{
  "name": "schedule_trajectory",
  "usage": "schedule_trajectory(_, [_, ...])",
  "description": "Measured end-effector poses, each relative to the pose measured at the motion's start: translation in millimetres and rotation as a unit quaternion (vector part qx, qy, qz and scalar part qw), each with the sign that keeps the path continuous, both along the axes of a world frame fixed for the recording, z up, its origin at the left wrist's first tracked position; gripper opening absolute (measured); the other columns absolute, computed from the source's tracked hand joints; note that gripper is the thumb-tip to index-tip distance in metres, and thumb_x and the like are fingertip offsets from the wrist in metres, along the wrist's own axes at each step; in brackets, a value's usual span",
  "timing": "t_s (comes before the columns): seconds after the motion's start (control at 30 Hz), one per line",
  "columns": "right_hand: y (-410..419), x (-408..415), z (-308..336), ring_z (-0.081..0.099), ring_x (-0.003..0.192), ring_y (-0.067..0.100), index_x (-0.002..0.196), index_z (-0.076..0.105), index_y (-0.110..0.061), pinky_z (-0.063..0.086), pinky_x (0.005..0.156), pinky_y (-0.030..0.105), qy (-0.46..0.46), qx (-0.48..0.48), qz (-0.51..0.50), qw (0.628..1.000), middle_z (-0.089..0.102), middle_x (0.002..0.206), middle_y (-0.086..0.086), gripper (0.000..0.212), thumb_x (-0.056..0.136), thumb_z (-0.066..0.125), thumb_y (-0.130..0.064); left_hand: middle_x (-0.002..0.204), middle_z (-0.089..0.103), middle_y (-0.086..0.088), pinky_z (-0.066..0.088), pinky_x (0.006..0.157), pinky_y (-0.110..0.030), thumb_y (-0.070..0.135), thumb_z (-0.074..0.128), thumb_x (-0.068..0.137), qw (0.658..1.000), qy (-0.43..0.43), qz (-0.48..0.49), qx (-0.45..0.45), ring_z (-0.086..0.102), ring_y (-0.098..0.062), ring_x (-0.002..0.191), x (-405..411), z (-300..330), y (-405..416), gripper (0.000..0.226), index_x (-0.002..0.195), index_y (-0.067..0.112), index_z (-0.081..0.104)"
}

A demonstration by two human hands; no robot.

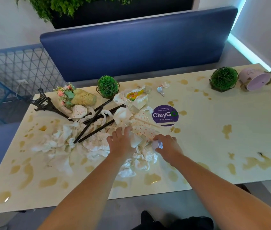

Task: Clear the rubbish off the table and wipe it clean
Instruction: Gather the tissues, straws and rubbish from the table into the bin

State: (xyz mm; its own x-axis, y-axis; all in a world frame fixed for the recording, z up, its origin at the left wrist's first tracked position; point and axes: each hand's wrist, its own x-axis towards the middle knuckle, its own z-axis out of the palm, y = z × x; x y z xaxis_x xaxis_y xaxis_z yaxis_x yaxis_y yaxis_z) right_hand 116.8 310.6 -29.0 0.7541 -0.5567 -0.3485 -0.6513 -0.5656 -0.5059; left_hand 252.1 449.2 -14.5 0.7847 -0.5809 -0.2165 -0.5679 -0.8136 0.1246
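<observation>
The rubbish pile [98, 138], crumpled white tissues, dotted wrappers and black straws [95, 120], lies at the desk's middle-left. The left hand [121, 143] grips a crumpled white wrapper [134, 140] at the pile's near edge. The right hand [168, 146] is curled around a small pale wad [157, 144], apparently foil or paper. Brown spill stains [227, 131] cover the desk [214, 113]. A purple round sticker [165, 115] lies just beyond the hands.

both my bare forearms reach up from bottom of frame to centre. left hand [121, 143] fingers curled, gripping. right hand [168, 146] just beside it, fingers curled, pinching.
</observation>
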Motion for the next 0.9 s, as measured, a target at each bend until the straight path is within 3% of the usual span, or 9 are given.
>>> schedule_trajectory(0.1, [1.7, 4.4, -0.1, 0.039, 0.111, 0.022, 0.12, 0.047, -0.025, 0.047, 0.084, 0.035, -0.009, 0.0, -0.022, 1.0, 0.048, 0.118, 0.003, 0.04, 0.084, 0.065, -0.026, 0.138, 0.028, -0.004, 0.021, 0.104, -0.04, 0.035, 0.073, 0.07, 1.0, -0.007, -0.001, -0.009, 0.027, -0.024, 0.129, 3.0, -1.4, -2.3, 0.08, 0.135, 0.029, 0.027])
schedule_trajectory(0.23, [5.1, 11.3, 8.4, 0.042, 0.101, 0.022, 0.1, 0.039, -0.018, 0.043, 0.064, 0.032, -0.064, 0.045, -0.13, 0.989, 0.046, 0.103, -0.001, 0.033, 0.08, 0.062, -0.031, 0.132, 0.028, -0.003, 0.02, 0.105, -0.039, 0.042, 0.07, 0.067, 0.998, 0.014, 0.022, -0.058, 0.027, -0.024, 0.128, 3.3, 0.2, -4.8, 0.078, 0.129, 0.025, 0.027])
schedule_trajectory(0.33, [1.8, 17.3, 16.8, 0.049, 0.074, 0.023, 0.092, 0.038, -0.016, 0.039, 0.048, 0.03, -0.082, 0.093, -0.198, 0.972, 0.05, 0.083, -0.001, 0.026, 0.081, 0.056, -0.032, 0.134, 0.027, -0.003, 0.02, 0.107, -0.038, 0.047, 0.068, 0.065, 0.991, 0.059, 0.072, -0.101, 0.024, -0.023, 0.13, 5.0, 6.4, -8.8, 0.086, 0.134, 0.027, 0.023])
schedule_trajectory(0.43, [-3.0, 24.7, 20.1, 0.048, 0.054, 0.019, 0.091, 0.046, -0.015, 0.041, 0.05, 0.028, -0.032, 0.103, -0.216, 0.97, 0.053, 0.074, -0.001, 0.025, 0.085, 0.052, -0.039, 0.13, 0.028, -0.004, 0.028, 0.106, -0.037, 0.044, 0.071, 0.062, 0.977, 0.103, 0.086, -0.167, 0.028, -0.023, 0.126, 5.4, 12.9, -7.8, 0.089, 0.136, 0.027, 0.024])
schedule_trajectory(0.6, [0.4, 33.1, 17.3, 0.064, 0.059, 0.015, 0.104, 0.054, -0.032, 0.044, 0.048, 0.022, -0.024, 0.103, -0.193, 0.975, 0.061, 0.085, -0.014, 0.031, 0.081, 0.064, -0.05, 0.124, 0.026, 0.002, 0.053, 0.081, -0.044, 0.041, 0.074, 0.059, 0.968, 0.124, 0.084, -0.203, 0.045, -0.024, 0.115, 10.5, 19.8, -0.8, 0.094, 0.136, 0.037, 0.021])
schedule_trajectory(0.7, [4.2, 34.6, 11.6, 0.063, 0.055, 0.016, 0.111, 0.061, -0.043, 0.042, 0.044, 0.021, -0.031, 0.097, -0.162, 0.982, 0.066, 0.097, -0.015, 0.027, 0.084, 0.064, -0.044, 0.126, 0.028, 0.002, 0.055, 0.073, -0.04, 0.047, 0.079, 0.06, 0.97, 0.105, 0.073, -0.206, 0.054, -0.023, 0.104, 10.6, 21.9, 0.5, 0.098, 0.138, 0.04, 0.02])
schedule_trajectory(0.8, [3.5, 35.8, 6.1, 0.063, 0.062, 0.016, 0.104, 0.068, -0.042, 0.047, 0.049, 0.025, -0.022, 0.073, -0.147, 0.986, 0.065, 0.112, -0.013, 0.019, 0.086, 0.062, -0.044, 0.129, 0.028, 0.003, 0.054, 0.07, -0.039, 0.051, 0.082, 0.06, 0.965, 0.099, 0.073, -0.231, 0.056, -0.023, 0.102, 9.7, 23.0, -0.9, 0.101, 0.139, 0.039, 0.021])
schedule_trajectory(0.9, [2.2, 32.2, 4.7, 0.063, 0.066, 0.017, 0.095, 0.07, -0.04, 0.046, 0.049, 0.025, -0.024, 0.056, -0.141, 0.988, 0.062, 0.108, -0.013, 0.013, 0.087, 0.058, -0.041, 0.132, 0.028, 0.001, 0.051, 0.075, -0.036, 0.055, 0.085, 0.058, 0.953, 0.113, 0.077, -0.271, 0.049, -0.016, 0.106, 8.1, 25.9, -4.4, 0.106, 0.141, 0.034, 0.023])
